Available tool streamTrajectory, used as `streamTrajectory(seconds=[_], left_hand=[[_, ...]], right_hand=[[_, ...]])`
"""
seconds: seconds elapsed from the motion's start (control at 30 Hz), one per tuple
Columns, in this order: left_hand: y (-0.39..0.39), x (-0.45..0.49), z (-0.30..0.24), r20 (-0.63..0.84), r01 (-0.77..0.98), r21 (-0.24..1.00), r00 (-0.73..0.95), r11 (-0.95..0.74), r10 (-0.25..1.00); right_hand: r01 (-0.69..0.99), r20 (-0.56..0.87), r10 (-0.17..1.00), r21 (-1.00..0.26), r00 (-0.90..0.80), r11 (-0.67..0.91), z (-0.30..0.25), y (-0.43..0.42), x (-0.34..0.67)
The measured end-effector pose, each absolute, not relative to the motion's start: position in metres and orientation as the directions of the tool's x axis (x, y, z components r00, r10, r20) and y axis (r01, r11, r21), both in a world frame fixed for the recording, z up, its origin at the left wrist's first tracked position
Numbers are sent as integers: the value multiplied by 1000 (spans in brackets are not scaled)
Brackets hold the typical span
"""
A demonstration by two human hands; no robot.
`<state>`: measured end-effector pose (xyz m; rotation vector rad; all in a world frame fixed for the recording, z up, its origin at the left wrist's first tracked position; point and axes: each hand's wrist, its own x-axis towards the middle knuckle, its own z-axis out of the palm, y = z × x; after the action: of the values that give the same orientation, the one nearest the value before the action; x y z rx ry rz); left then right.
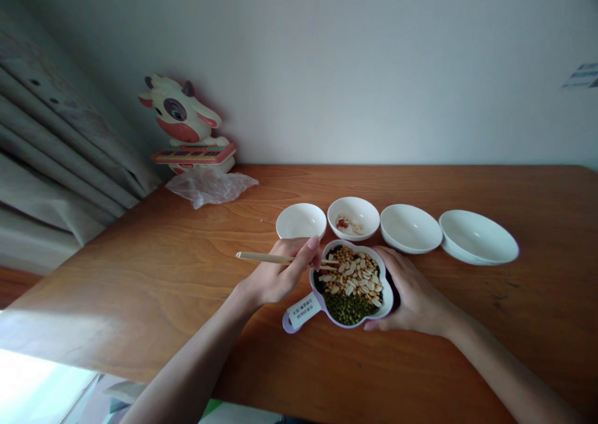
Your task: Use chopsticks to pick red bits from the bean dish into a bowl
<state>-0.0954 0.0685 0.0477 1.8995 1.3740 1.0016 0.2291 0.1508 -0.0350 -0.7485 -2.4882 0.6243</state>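
My left hand (275, 277) grips a pair of wooden chopsticks (261, 258), their tips reaching into a lilac-rimmed bowl (382, 268) with a short handle. That bowl holds mixed seeds: pale slivers, tan beans and green beans. My right hand (411, 293) cups the bowl's right side, fingers wrapped against its wall. Just behind stand small white bowls in a row: the left one (301, 220) looks empty, the second (354, 217) holds a few red and pale pieces.
Two more white bowls (410, 228) (478, 236) continue the row to the right on the wooden table (163, 268). A toy cow (187, 125) and crumpled clear plastic (210, 185) sit at the back left by a curtain (56, 144). The wall runs behind.
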Motion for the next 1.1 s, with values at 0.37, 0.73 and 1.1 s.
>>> streamTrajectory(seconds=[0.37, 0.73, 1.1], left_hand=[[69, -94, 47, 240, 515, 799, 199, -310, 950], [70, -93, 48, 268, 529, 778, 206, -337, 941], [71, -93, 44, 292, 490, 798, 194, -350, 937]], right_hand=[[402, 286, 604, -531, -744, 746, -37, 151, 229], [402, 298, 609, -532, -735, 745, -38, 150, 230], [397, 313, 605, -527, -732, 752, -42, 151, 231]])
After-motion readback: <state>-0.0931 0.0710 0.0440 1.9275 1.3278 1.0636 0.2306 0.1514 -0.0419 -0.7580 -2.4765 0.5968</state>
